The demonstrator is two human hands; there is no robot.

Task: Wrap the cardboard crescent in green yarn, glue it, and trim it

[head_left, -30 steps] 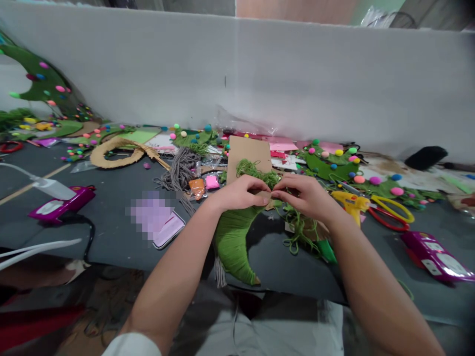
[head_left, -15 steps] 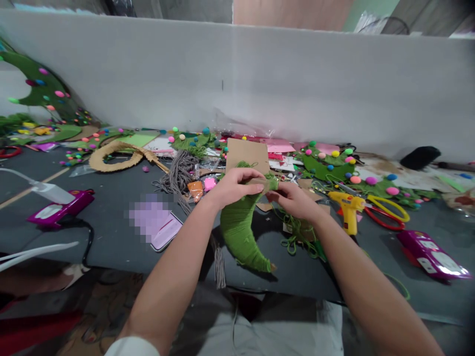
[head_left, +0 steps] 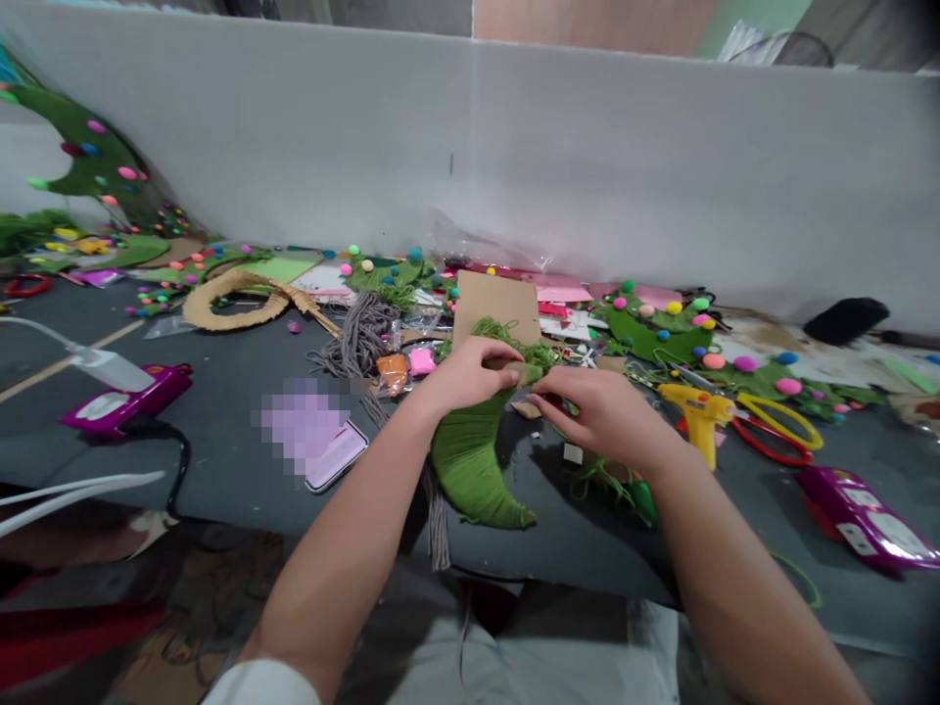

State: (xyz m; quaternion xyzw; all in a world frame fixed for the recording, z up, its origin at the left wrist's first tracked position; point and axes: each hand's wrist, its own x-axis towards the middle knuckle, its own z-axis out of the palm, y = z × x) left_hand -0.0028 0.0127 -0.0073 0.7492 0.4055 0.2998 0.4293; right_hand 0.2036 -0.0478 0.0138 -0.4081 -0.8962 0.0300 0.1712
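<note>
A crescent wrapped in green yarn [head_left: 476, 460] hangs over the front of the dark table, its lower tip pointing right. My left hand [head_left: 474, 374] is closed around its upper end, thumb on top, where bare cardboard shows. Just right of that end, my right hand [head_left: 606, 416] has its fingers pinched together at the green yarn; the strand itself is hard to make out. A loose tangle of green yarn [head_left: 606, 480] lies under my right wrist. More green yarn bunches behind the crescent's top.
To the right are a yellow glue gun [head_left: 697, 416], scissors with red and yellow handles [head_left: 782, 431] and a purple power strip [head_left: 870, 519]. Grey yarn [head_left: 359, 338], a straw-coloured ring [head_left: 235, 302] and a phone [head_left: 338, 458] lie left. Another purple power strip [head_left: 124, 399] has a white plug.
My right hand has turned and drawn slightly down and right of the crescent's upper end. The crescent has tilted a little in my left hand. The view has shifted slightly.
</note>
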